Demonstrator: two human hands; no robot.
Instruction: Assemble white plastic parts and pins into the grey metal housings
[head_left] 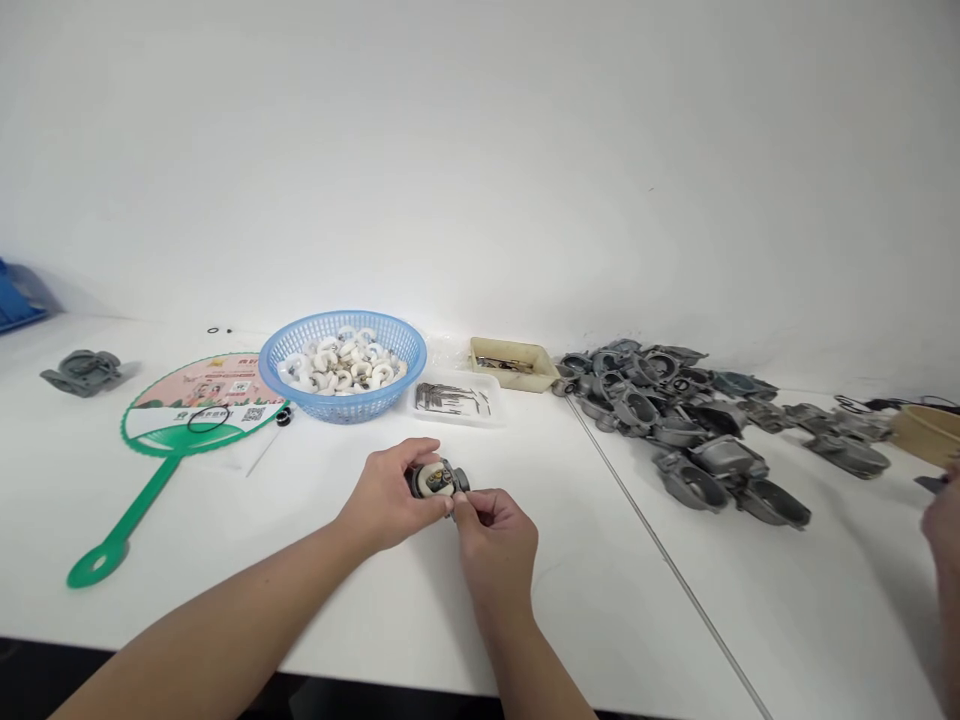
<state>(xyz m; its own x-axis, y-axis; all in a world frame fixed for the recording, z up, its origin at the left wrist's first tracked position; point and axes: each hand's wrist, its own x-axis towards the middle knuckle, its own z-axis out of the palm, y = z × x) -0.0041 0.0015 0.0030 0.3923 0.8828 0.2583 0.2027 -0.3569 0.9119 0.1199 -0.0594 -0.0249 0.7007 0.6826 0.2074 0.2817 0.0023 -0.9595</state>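
Just below the middle of the frame, your left hand point(390, 497) gripped a small grey metal part point(439, 481) with a pale round piece set in its top, fingers wrapped around its left side. Your right hand point(495, 535) met it from the lower right, thumb and forefinger pinched together at the part's near edge; whether they held anything between them was too small to tell. Both hands hovered close over the white table point(585, 600). Above them, left of centre, sat a blue basket point(343, 397) of white curved pieces, with a clear tray point(455, 398) of thin metal bits just to its right. A green-handled fan point(180, 425) lay at left, and a heap of grey castings point(675, 420) spread across the right.
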